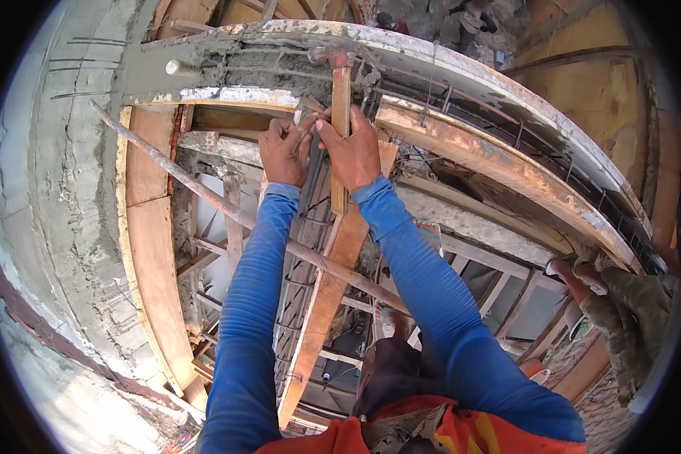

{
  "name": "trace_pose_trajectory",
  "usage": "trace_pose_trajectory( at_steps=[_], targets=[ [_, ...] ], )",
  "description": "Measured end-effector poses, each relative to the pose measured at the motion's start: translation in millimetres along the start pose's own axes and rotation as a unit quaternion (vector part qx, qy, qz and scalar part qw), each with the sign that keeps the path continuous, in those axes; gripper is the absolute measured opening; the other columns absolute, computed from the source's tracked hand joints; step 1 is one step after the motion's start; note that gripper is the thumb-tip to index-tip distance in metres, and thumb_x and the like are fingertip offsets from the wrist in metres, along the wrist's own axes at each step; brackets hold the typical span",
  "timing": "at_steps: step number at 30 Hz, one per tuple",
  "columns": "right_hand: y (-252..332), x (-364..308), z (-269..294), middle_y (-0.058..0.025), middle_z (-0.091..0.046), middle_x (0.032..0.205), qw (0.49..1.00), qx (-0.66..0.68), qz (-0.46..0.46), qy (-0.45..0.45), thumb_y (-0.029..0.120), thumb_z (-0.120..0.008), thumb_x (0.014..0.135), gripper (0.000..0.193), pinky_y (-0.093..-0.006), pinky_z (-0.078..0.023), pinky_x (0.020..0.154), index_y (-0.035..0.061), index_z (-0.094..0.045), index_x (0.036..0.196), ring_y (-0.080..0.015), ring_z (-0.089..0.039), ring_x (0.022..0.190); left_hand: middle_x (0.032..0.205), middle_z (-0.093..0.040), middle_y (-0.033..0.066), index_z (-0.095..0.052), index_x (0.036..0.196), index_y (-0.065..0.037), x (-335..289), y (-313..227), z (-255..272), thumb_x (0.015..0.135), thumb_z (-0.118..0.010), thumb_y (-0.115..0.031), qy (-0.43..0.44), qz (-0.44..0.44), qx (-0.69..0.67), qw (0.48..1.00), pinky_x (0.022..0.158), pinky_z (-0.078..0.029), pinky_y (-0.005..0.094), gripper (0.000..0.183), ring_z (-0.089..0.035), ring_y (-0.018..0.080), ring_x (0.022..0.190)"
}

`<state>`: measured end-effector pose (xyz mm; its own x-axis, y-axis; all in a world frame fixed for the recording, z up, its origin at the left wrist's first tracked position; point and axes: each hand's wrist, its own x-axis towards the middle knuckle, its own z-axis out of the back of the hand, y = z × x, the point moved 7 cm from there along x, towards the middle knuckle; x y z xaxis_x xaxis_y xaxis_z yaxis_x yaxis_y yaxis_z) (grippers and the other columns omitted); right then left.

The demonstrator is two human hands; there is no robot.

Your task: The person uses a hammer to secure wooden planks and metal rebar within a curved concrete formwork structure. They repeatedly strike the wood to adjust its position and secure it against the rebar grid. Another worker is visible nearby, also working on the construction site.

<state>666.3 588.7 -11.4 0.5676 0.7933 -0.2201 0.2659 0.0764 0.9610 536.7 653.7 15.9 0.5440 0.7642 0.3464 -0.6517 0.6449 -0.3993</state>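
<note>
A hammer (340,98) with a reddish metal head and a plain wooden handle stands in my right hand (355,153), its head pointing away from me. My right thumb and fingertips reach past the handle toward the left hand. Beside it, my left hand (285,153) is closed, fingertips pinched together close to the right thumb. Whatever the left fingers hold is too small to make out. Both hands are over the top end of a long wooden board (327,291), near the edge of a trough with grey concrete (261,68) and steel bars.
A long round pole (204,193) crosses beneath my forearms. Curved formwork planks (499,163) with rebar run to the right, and a plywood panel (155,265) stands left. Another person's legs (617,325) are at the right. Open gaps between beams show a lower level; people (473,19) are far below.
</note>
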Motion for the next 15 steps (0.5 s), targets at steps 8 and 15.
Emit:
trace_pose_trajectory(
  at_steps=[8,15],
  targets=[
    [-13,-2,-9,-0.0219,-0.068,0.091,0.99,-0.082,0.028,-0.112,0.018,-0.07,0.087,0.025,-0.0436,-0.052,0.074,0.0005,-0.062,0.103,-0.0384,-0.067,0.08,0.094,-0.061,0.0003,-0.075,0.116,-0.025,3,0,-10,0.088,-0.07,-0.014,-0.021,-0.016,0.024,0.999,0.078,-0.044,0.0367,0.031,-0.058,0.0227,0.082],
    [-3,-52,6,-0.0234,-0.066,0.092,0.983,0.081,-0.132,-0.101,0.023,-0.06,0.099,0.034,-0.0451,-0.052,0.078,-0.0032,-0.056,0.119,-0.0377,-0.068,0.088,0.09,-0.056,0.0001,-0.074,0.117,-0.033,9,-4,-16,0.085,-0.073,-0.02,-0.003,0.018,0.13,0.991,0.077,-0.041,0.036,0.034,-0.056,0.0202,0.078]
  ],
)
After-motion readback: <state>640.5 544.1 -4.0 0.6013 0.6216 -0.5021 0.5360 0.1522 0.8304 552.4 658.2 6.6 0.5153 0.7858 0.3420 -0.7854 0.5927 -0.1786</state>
